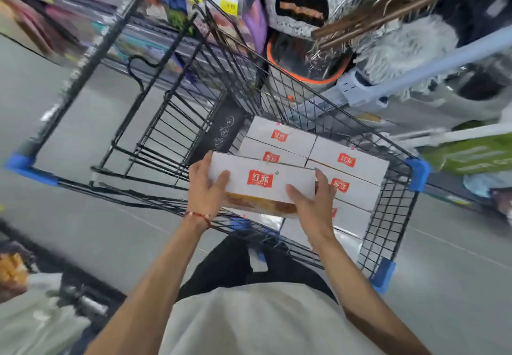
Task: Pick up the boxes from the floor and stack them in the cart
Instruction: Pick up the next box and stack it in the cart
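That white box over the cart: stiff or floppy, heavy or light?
Probably stiff: the box shows straight edges and flat faces. Likely fairly light, since the left hand and right hand hold it by its ends. Flat sides, so it shouldn't roll.

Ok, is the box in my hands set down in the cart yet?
Not yet. The left hand and right hand grip the box above the stacked boxes inside the cart.

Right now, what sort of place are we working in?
Most likely a supermarket or store aisle: a black wire shopping cart, yellow price tags on shelves of packaged goods, and mop heads on display beside the cart.
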Demonstrator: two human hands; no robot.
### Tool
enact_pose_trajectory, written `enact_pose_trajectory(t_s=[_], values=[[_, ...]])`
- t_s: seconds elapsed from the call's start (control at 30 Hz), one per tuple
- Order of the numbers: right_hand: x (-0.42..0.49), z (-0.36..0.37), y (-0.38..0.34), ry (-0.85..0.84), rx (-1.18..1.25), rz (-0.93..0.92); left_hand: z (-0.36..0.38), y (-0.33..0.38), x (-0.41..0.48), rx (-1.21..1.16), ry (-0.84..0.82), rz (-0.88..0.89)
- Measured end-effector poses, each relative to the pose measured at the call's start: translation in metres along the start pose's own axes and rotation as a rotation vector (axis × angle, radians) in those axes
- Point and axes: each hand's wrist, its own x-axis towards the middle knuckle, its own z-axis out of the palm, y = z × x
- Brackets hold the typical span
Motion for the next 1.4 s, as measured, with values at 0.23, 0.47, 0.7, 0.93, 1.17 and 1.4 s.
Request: enact_pose_trajectory(t_s=[0.23,0.47,0.7,0.93,1.17,1.4], values=[[-0.006,0.029,0.042,-0.047,-0.078,0.157,-0.005,-0.037,0.018,0.081,-0.154,-0.202],[-0.024,0.064,0.049,-0.045,-0.149,0.199,-0.024,-0.048,0.038,0.201,-0.281,-0.308],[-0.03,0.086,0.045,0.09,-0.112,0.242,-0.035,-0.052,0.064,0.357,-0.392,-0.242],[-0.041,0.097,0.05,0.208,-0.023,0.259,-0.042,-0.05,0.071,0.494,-0.526,-0.148],[-0.052,0.1,0.054,0.267,0.074,0.271,-0.045,-0.049,0.065,0.547,-0.608,-0.152],[-0.075,0.087,0.066,0.29,0.232,0.188,-0.026,-0.048,0.034,0.517,-0.531,-0.058]])
